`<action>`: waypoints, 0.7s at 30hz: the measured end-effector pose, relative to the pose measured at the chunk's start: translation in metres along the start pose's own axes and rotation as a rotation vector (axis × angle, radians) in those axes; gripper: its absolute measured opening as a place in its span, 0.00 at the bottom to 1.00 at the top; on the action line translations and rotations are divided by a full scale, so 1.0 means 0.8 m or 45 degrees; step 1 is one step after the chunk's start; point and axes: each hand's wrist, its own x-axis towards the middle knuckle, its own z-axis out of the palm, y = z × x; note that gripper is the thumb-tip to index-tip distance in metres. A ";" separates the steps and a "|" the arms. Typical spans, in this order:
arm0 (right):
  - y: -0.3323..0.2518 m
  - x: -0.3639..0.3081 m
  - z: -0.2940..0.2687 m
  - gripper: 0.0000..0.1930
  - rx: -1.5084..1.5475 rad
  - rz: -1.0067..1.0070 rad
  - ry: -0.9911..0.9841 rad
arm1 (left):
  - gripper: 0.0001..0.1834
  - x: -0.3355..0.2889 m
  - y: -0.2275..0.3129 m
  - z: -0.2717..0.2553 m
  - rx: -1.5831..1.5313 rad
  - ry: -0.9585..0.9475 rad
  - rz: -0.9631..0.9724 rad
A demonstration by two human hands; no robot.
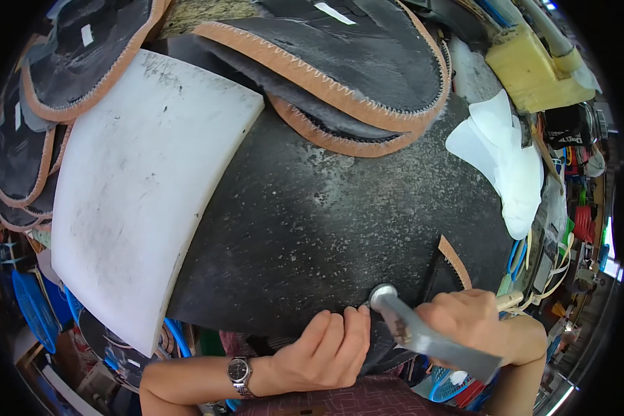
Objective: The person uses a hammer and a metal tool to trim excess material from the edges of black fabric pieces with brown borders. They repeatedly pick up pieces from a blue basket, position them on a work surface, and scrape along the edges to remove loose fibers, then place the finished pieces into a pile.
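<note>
My right hand (464, 317) grips a hammer (417, 335) by its pale handle. Its round metal face is just right of my left fingertips, over the near edge of a dark, scuffed work surface (277, 229). My left hand (326, 350) has its fingers pinched together at that edge; what they hold, if anything, is hidden. A black piece with a tan stitched border (455, 262) lies partly beneath my right hand and the hammer. A watch (239, 371) is on my left wrist.
A thick white board (145, 173) lies on the left. Black panels with tan stitched rims (367, 62) are stacked at the back, with more (83, 55) at the far left. White cut pieces (503, 159) and a yellow block (537, 69) sit at the right.
</note>
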 end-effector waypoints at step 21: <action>0.011 -0.018 0.010 0.12 0.103 0.238 0.277 | 0.16 0.001 0.027 -0.003 -0.681 -0.029 -0.631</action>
